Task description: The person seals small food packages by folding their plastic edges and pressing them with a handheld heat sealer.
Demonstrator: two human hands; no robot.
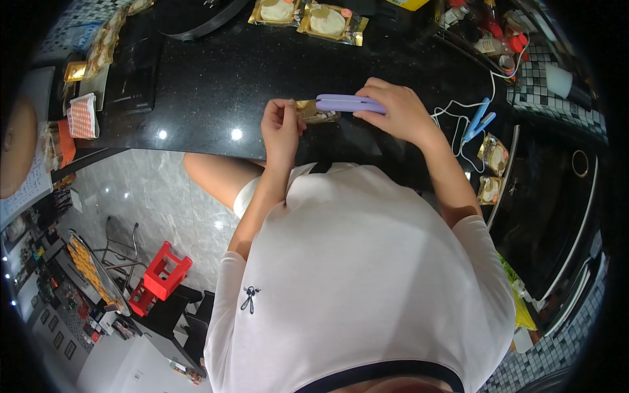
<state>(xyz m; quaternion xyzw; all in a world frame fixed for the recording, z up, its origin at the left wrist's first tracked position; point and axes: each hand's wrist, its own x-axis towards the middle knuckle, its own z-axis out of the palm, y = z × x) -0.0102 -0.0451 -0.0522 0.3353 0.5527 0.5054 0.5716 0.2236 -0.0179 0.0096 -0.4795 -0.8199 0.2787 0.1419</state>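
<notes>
The right hand (396,108) is closed around a long, slim lavender plastic device (347,102), whose far end overlaps a small gold-and-clear packet (320,116) near the front edge of the counter. The left hand (280,124) has its thumb and fingers drawn together at the packet's left end; how firmly they grip cannot be told. Beside the right forearm, a light-blue two-armed tool (480,124) lies with a loosely looped thin white cord (457,105), part of which runs close to the right wrist; whether they touch is unclear. Below the tool, two gold-edged packets with pale round contents (496,156) lie near the counter's right side. Two similar gold-edged packets (327,21) lie beyond the hands at the far side, to the right of a large black round pan-like object (193,19). Off to the left are a row of gold packets (105,42) and a red-and-white patterned packet (83,116). Bottles and jars with red tops (508,49) crowd the far right corner. The glossy black speckled counter (223,72) reflects bright spots of light. Grey tiled floor (177,190) shows to the left of the person, with a red plastic stool (168,270) and an oval tray of golden-brown pieces (92,272); small mosaic tiles (544,78) cover the right wall.
</notes>
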